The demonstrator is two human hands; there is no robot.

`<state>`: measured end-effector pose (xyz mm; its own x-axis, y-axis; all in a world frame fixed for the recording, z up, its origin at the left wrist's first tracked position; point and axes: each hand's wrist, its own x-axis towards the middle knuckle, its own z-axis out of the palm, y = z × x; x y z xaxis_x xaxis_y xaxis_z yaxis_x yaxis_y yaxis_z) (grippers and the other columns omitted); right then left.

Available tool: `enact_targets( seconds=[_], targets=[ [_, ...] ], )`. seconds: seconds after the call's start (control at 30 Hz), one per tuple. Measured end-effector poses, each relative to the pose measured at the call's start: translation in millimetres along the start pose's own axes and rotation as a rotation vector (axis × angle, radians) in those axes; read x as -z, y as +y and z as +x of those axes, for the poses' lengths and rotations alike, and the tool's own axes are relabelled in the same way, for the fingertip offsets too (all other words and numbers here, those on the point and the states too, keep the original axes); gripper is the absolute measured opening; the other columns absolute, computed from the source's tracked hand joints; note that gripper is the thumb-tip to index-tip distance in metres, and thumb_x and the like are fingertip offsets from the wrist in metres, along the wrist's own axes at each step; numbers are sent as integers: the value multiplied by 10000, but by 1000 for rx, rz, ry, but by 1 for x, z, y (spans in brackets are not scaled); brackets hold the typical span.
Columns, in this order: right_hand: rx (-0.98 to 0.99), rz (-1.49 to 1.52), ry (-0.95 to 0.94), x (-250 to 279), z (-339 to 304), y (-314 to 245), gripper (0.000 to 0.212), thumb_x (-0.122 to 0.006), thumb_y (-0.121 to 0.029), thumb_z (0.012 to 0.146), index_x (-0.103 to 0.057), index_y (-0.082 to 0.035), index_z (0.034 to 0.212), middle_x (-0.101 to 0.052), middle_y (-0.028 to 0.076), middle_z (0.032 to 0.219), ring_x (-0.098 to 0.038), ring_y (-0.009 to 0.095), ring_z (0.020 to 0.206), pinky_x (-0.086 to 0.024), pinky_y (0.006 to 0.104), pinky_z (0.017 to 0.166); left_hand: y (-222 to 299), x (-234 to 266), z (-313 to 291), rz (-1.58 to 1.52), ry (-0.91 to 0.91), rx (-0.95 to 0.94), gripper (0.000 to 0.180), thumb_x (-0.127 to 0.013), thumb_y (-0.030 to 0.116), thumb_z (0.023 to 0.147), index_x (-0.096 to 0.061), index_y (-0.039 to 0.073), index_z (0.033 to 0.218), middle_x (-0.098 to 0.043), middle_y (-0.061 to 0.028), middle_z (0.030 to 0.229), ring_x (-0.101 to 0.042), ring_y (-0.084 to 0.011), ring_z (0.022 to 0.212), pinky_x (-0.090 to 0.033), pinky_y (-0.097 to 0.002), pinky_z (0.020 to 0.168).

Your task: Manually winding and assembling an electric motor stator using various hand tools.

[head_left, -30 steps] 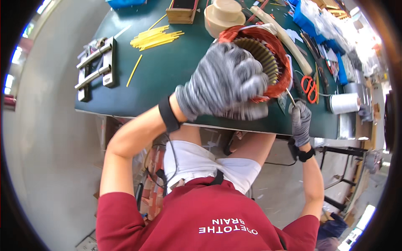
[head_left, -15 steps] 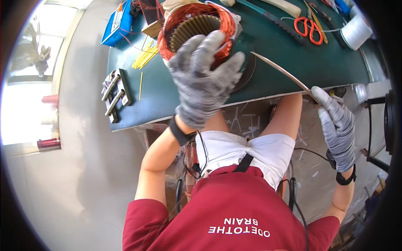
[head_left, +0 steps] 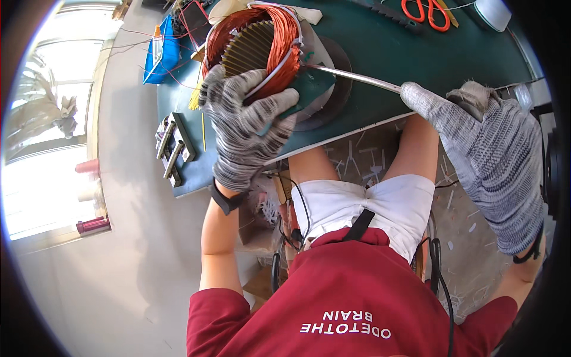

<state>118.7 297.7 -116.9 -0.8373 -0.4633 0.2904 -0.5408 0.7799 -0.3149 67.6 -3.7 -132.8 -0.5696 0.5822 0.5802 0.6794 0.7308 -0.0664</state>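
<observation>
A motor stator [head_left: 247, 47] with orange-red copper windings and a slotted core stands tilted on the green table. My left hand [head_left: 247, 128], in a grey striped knit glove, grips its near rim, fingertips reaching toward the bore and thumb against the windings. My right hand [head_left: 476, 143], gloved alike, is closed on a slim metal rod [head_left: 363, 77]. The rod's far end meets the right side of the windings, where the tip is hidden or too small to make out. A white cord [head_left: 276, 71] runs around the winding edge.
A dark round base [head_left: 342, 71] lies under the stator. Scissors with red handles [head_left: 437, 15], a dark serrated tool [head_left: 395, 16] and a white thread spool [head_left: 492, 13] lie far right. A blue bin [head_left: 160, 59] and a metal fixture [head_left: 174, 146] are at left.
The rod has swung from free air to the right side of the windings. My right hand has moved forward with it. My left hand has shifted to the stator's near left rim.
</observation>
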Motion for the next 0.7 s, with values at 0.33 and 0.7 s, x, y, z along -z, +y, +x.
enact_targets(
  seconds=[0.33,0.7],
  targets=[
    [14,-291,-226,11,13,-4,356,-534,-23,794,-595,-111,1134,-643,111,922,-618,263,802,-493,322,720,12,-19,-8,-1,183,108,297,-792,154,566,-673,185,837,-551,-50,1033,-462,-301,1039,-332,-437,946],
    [-58,522,115,-40,22,13,287,-575,5,778,-624,-48,1056,-653,101,930,-613,232,700,-492,286,659,14,-34,7,-9,344,44,252,-759,266,532,-615,219,732,-508,-39,841,-505,-264,750,-348,-416,667]
  ],
)
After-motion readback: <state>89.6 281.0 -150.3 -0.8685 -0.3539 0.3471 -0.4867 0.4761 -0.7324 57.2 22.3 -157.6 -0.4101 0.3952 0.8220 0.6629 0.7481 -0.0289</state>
